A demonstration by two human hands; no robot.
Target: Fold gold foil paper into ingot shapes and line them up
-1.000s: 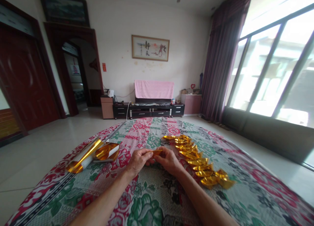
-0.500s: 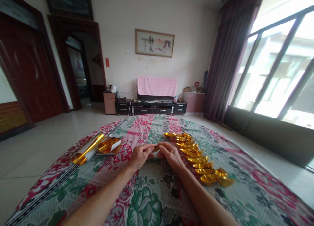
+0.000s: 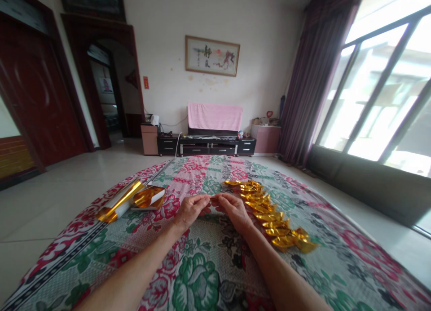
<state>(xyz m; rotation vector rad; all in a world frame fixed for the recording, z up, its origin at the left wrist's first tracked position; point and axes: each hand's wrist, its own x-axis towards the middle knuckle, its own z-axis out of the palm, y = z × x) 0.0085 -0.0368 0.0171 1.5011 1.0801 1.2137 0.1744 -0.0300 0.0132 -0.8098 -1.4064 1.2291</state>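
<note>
Between my hands, just above the flowered cloth (image 3: 202, 232), is a small, narrow strip of folded gold foil paper (image 3: 214, 198). My left hand (image 3: 191, 211) pinches its left end between thumb and fingers. The other end sits in the pinch of my right hand (image 3: 233, 209); the fingers cover much of the piece. A row of folded gold paper ingots (image 3: 265, 207) lies just right of my right hand, running from the far middle toward the near right. Off to the left rest a curled roll of gold paper (image 3: 121, 201) and a stack of gold sheets (image 3: 148, 197) with white undersides.
The cloth covers a large rounded surface. Beyond it stand a low black TV cabinet (image 3: 208, 147) and a television draped with a pink towel (image 3: 215, 116). A purple curtain (image 3: 308, 77) and bright windows are at the right; a dark red door (image 3: 37, 91) is at the left.
The foil strip is now level and stretched between my fingertips, where it was more covered before. My left fingers have straightened slightly. The view has shifted a little; the ingots and sheets stay put.
</note>
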